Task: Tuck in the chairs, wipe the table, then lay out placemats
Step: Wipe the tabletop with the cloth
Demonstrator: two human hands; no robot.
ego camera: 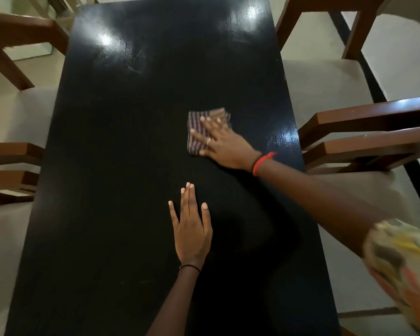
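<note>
A glossy black table (121, 146) fills the view. My right hand (224, 144) lies flat, fingers spread, pressing a folded striped cloth (199, 130) against the tabletop right of centre. My left hand (192, 229) rests flat and open on the table nearer to me, holding nothing. Wooden chairs with pale seats stand along both long sides: two on the left (12, 112) (7, 180) and two on the right (325, 76) (369, 139). Their seats reach to the table's edges.
Smudges and light reflections (136, 64) show on the far half of the tabletop. A patterned sleeve (403, 270) covers my right upper arm. Pale floor (398, 57) lies beyond the right chairs.
</note>
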